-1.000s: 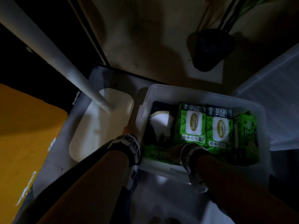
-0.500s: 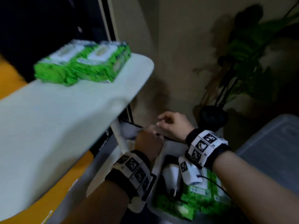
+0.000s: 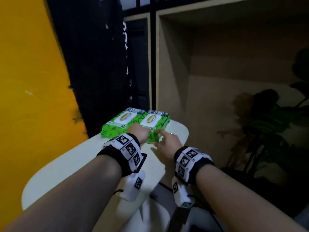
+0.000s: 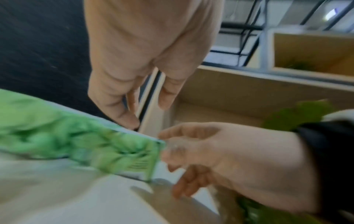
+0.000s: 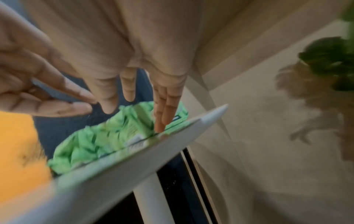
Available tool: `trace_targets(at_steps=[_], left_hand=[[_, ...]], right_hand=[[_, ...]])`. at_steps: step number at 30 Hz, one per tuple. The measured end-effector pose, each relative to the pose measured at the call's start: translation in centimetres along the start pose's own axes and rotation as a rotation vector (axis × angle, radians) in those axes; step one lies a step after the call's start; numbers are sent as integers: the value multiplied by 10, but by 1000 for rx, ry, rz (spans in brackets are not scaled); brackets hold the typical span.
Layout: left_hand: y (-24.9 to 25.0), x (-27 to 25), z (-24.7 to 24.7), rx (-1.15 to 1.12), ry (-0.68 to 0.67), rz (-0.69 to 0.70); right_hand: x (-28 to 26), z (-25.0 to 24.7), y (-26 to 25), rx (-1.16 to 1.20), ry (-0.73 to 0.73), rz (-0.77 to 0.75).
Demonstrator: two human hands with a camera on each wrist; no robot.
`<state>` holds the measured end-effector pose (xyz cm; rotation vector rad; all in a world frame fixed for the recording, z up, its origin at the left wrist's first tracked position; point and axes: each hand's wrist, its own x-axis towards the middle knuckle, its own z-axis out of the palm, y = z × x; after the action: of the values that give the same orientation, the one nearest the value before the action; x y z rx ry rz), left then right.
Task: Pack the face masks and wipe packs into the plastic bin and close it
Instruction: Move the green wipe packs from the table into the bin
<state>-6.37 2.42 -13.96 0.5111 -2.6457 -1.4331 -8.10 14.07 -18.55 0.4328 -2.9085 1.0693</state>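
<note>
Head view: two soft green leaf-print plastic wipe packs [image 3: 136,124] lie side by side at the far end of the oval white table [image 3: 70,166], white flip lids up, "10" legible. Left hand [image 3: 139,133] and right hand [image 3: 167,142] reach them, fingers loose. Left wrist view: blurred pack corner beside the right hand's spread fingers [image 4: 180,186]. Right wrist view: straight fingertips [image 5: 160,122] touch the pack's end by the table edge.

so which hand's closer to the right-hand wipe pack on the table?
Close call; left, marginally. Left hand is over the right wipe pack at its near edge; right hand has fingertips at its near-right corner.
</note>
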Motion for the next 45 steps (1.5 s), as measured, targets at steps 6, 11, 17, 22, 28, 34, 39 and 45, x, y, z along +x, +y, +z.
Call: trace_targets(at_steps=[6,11,17,22,28,34,39,45], left_hand=[[-14,31,-10,14,-47,-104],[-20,40,0,-156,-114,-133],[-25,31,11,-342,-110,-195],[-24,22,20,-413,-141,-217],[-23,7,25,-382,-146,-330],[-6,-20,41,-462,6,-286],[21,-50,54,-411,38,-144],[24,-80,84,-248,-161,48]], right_hand=[[21,11,-8,-27,57,11],[31,12,-10,-160,91,-47],[32,11,-12,-193,106,-64],[6,3,-11,-79,130,-106],[-37,-6,-8,-11,101,-140],[-70,-31,-6,93,138,-185],[-102,-60,11,133,114,-214],[-125,-106,71,268,415,12]])
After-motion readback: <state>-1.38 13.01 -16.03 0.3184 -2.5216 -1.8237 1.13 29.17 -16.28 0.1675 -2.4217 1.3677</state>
